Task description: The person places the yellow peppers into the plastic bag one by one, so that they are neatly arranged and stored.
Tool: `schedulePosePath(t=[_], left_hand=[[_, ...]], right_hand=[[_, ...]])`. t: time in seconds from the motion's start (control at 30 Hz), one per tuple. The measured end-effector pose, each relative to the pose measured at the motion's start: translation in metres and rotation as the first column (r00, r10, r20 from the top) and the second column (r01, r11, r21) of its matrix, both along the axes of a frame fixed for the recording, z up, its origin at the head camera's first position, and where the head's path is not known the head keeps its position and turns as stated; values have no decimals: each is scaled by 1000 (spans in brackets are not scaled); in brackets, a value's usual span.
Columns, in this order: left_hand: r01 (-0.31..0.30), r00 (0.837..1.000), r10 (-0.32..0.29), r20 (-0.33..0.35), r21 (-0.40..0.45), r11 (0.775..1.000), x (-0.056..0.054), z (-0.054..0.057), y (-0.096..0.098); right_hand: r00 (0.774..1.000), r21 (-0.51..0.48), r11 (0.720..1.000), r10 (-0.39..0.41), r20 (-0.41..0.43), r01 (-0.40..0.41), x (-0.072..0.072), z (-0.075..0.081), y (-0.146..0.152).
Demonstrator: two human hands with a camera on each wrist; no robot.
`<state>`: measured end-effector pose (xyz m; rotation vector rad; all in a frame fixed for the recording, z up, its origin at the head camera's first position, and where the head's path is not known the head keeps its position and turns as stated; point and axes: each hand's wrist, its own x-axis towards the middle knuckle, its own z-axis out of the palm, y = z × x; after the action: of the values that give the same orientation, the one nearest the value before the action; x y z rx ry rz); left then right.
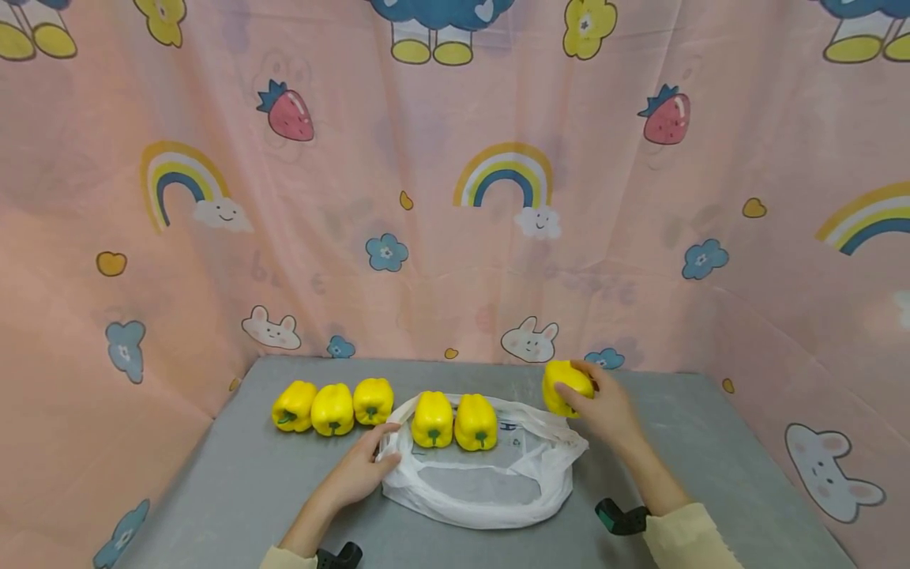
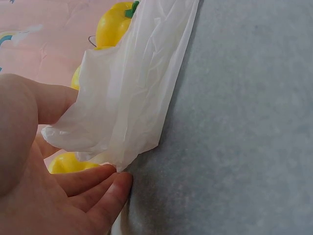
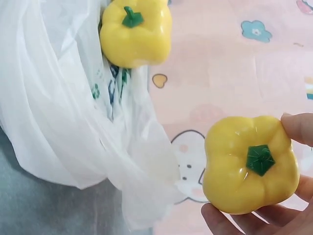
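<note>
A white plastic bag (image 1: 490, 518) lies on the grey table with its mouth spread wide. Two yellow bell peppers (image 1: 432, 420) sit at the bag's far side, within its opening. My left hand (image 1: 362, 466) grips the bag's left edge; in the left wrist view its fingers (image 2: 105, 198) are at the crumpled plastic. Above the bag's far right corner, my right hand (image 1: 604, 407) holds another yellow bell pepper (image 3: 252, 166) between thumb and fingers. Its green stem faces the right wrist camera.
Three more yellow bell peppers (image 1: 332, 411) stand in a row on the table, left of the bag and beyond my left hand. A pink printed curtain (image 1: 455, 300) hangs behind the grey table (image 1: 235, 490) and along its sides.
</note>
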<state>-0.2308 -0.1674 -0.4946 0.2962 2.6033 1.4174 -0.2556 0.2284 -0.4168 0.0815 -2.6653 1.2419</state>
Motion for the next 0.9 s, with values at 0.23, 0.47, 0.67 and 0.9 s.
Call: schedulePosePath(t=[0.23,0.47,0.67,0.9], left_hand=[[-1,1000,1,8,-2,1000,0,0,-1],[-5,1000,5,14,-7,1000,-1,0,-1],[-4,1000,4,17,-4,1000,-1,1,-1],[-1,1000,1,12,-2,1000,-1,-2,0]], right_hand=[[999,-49,997,53,4,-53,0,-11,-14],[997,-73,995,64,47,-61,1,-20,-30],[996,-83,994,75,55,-70,3,-29,-43],[994,-90,993,79,80,-71,5,-44,-53]])
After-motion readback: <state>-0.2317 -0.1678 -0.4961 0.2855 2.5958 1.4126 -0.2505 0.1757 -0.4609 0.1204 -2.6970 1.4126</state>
